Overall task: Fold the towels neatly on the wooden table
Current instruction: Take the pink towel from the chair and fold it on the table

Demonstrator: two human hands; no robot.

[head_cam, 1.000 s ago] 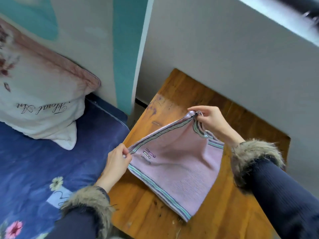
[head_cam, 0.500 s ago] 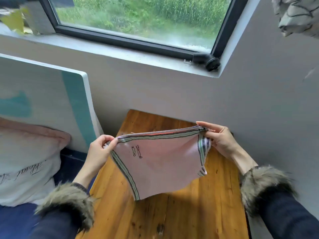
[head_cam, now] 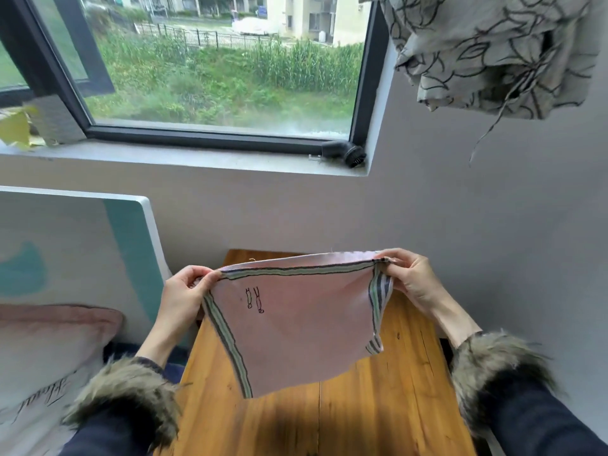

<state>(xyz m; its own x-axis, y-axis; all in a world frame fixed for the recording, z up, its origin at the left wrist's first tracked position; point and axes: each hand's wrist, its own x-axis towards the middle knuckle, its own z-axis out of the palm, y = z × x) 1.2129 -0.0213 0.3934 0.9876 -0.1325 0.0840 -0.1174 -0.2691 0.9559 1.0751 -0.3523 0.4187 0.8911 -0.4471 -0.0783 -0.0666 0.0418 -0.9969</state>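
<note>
Left hand: left hand (head_cam: 184,291) pinches the towel's upper left corner, thumb and fingers closed on the cloth; it sits above the wooden table's left edge, toward the far end.

Towel: pink towel (head_cam: 296,324) with striped border, held in the air, apparently already doubled; two layers show at the top edge. Top edge stretched taut between the two hands, running left to right, roughly parallel to the table's far edge. The rest hangs free below it, tapering to a low point on the left side. I cannot tell whether that tip touches the table.

Embroidery: small stitched mark (head_cam: 255,299) on the near face, closer to the left corner.

Table: wooden table (head_cam: 394,406) lies directly under and in front of the hanging cloth; a dark shadow falls at the near edge.

Right hand: right hand (head_cam: 411,281) grips the upper right corner, fingers curled round the bunched striped border, above the table's right edge near the far end.

Key relation: long axis of the held edge spans the table's width; both hands at about equal height and equally far from the body, neither clearly nearer the surface.

Judgement: next step likely needs either the corners brought together or the cloth lowered flat onto the table; the uneven hang suggests the lower edges are not aligned.

Risk: slack lower left tip could crease under if set down first.
</note>
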